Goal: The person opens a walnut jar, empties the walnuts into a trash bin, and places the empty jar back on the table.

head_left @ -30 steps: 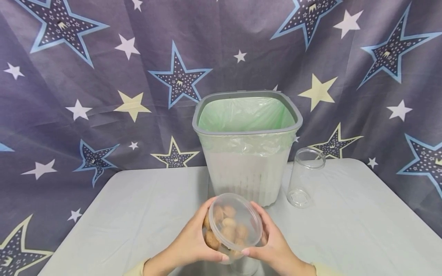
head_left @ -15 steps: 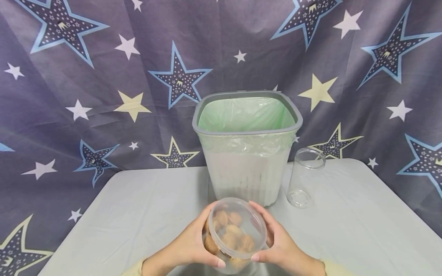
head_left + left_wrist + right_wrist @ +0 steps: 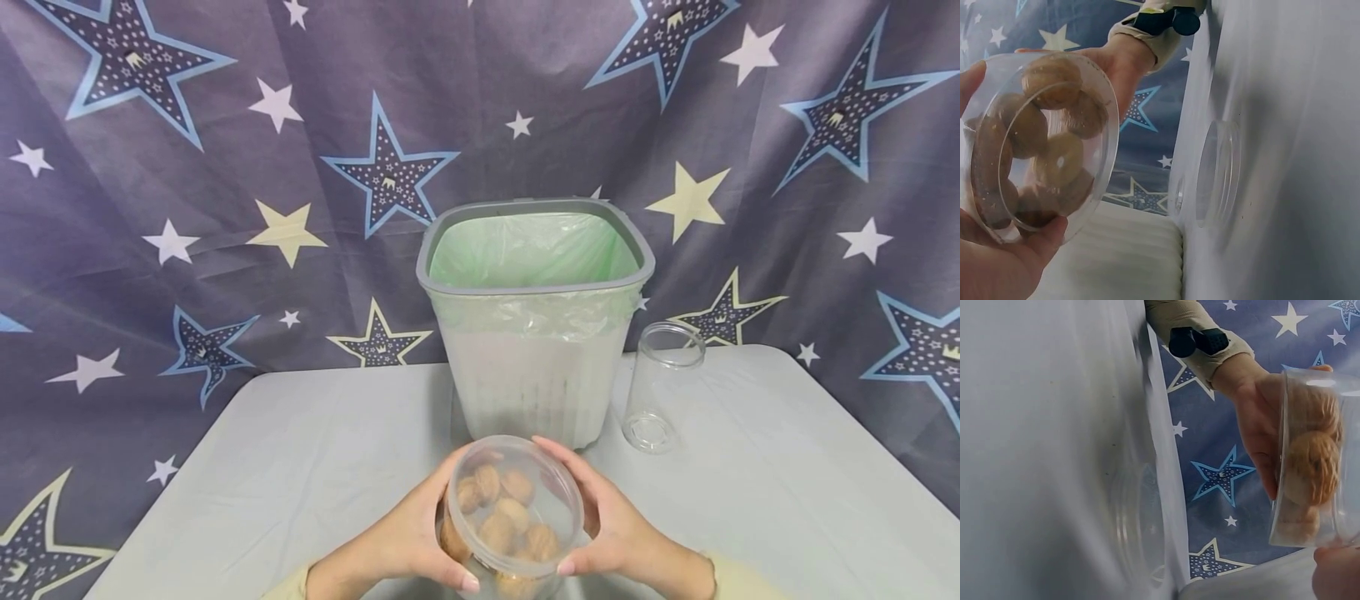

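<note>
Between both hands is a clear round plastic tub [image 3: 555,508] with several brown walnuts [image 3: 498,531] inside. A frosted round face of the tub points up toward the head camera; whether it is a lid or the base I cannot tell. My left hand [image 3: 411,533] grips the left side, thumb along the lower front. From the right, my right hand [image 3: 617,533] holds it the same way. The tub is off the table in both wrist views. Below it on the table lies a clear round shallow piece [image 3: 1219,175], largely hidden from the head camera.
Behind the tub stands a white waste bin [image 3: 532,375] with a grey rim and a greenish liner. To its right is a tall clear jar [image 3: 652,392] without a lid. They share a pale table [image 3: 300,467] against a star-patterned curtain [image 3: 300,150].
Both hands have brought the tub slightly nearer to the person and lower in the head view. Its top face has turned a little, and the walnuts show more clearly. Bin and jar stay put.
</note>
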Available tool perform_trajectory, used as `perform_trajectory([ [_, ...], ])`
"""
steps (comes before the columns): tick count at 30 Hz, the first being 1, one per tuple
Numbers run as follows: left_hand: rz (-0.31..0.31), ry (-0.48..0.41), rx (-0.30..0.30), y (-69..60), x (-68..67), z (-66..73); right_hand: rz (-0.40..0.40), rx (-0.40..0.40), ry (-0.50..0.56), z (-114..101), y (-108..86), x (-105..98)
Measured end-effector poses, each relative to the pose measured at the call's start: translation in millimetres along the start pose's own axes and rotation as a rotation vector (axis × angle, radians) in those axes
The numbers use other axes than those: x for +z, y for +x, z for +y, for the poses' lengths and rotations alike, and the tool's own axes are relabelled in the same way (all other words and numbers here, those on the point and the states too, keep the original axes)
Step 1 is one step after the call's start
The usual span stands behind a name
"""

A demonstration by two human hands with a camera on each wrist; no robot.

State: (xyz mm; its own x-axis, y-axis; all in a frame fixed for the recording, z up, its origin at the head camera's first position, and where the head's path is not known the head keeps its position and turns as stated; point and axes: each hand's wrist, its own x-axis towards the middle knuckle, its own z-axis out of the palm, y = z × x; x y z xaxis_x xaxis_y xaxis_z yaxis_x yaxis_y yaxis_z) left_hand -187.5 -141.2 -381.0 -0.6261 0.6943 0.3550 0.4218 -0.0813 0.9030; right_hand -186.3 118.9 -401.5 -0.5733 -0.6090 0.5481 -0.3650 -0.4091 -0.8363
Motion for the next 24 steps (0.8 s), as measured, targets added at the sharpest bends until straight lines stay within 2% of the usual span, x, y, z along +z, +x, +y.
perform_trajectory([
  [5,-0.042,-0.059,0.028,0.4,-1.9,-1.2,-0.05,-0.005,0.016,-2.9,2.6,-1.0],
  [12,-0.147,-0.168,0.084,2.4,-2.8,-1.5,-0.101,0.003,0.041,-4.5,5.8,-3.0],
  [19,-0.175,-0.262,0.089,5.2,-4.3,-2.5,-0.127,-0.035,0.05,0.6,10.2,-6.5],
  [24,-0.172,-0.267,0.096,7.1,-5.3,-4.3,-0.138,-0.088,0.053,4.8,14.1,-8.4],
])
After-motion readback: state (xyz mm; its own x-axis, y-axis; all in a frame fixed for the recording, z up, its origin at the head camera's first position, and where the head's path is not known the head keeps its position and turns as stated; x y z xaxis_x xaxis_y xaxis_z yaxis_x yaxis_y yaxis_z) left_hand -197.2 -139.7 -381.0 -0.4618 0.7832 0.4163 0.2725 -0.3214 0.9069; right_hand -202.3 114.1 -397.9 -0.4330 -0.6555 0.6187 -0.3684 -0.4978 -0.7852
